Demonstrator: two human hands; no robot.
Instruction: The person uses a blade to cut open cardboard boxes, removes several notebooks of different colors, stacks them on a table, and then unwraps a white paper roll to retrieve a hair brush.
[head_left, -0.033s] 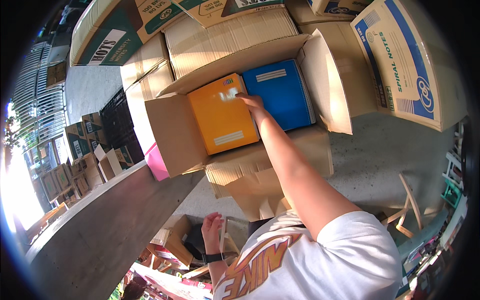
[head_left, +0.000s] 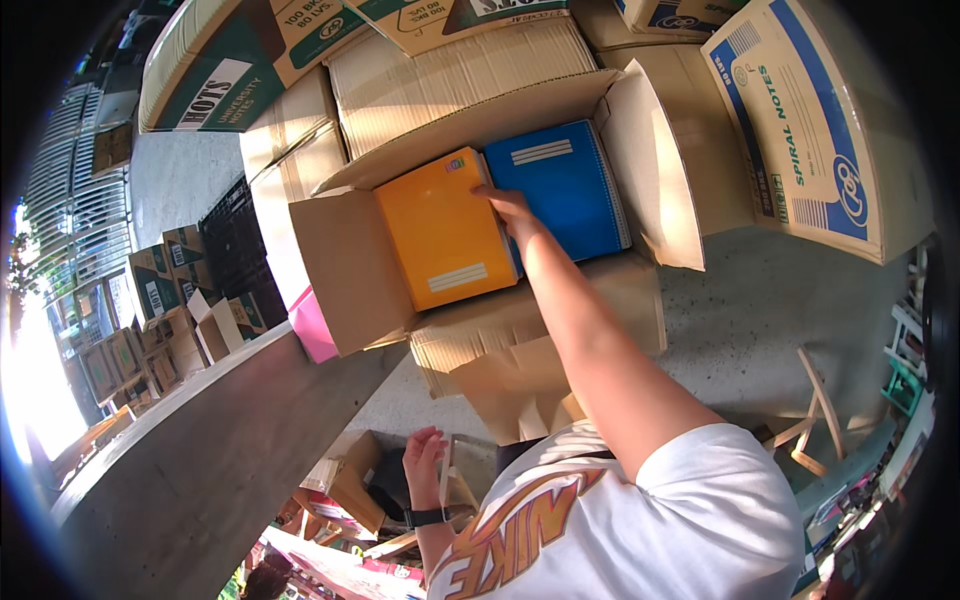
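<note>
Inside an open cardboard box lie two stacks of notebooks side by side. The yellow notebook tops the left stack. A blue spiral notebook tops the right one. My right hand is closed on the inner edge of the yellow stack. Its thumb lies on the yellow cover, and the other fingers are mostly hidden in the gap between stacks. My left hand, with a dark watch at the wrist, hangs low near my shirt, fingers loosely bent. Beside it shows a pale strip; I cannot tell whether they touch.
Closed cartons stand behind the open box. Another carton with blue print is at the right. A grey concrete ledge runs along the left, a pink piece at its end. Wooden legs rise at lower right.
</note>
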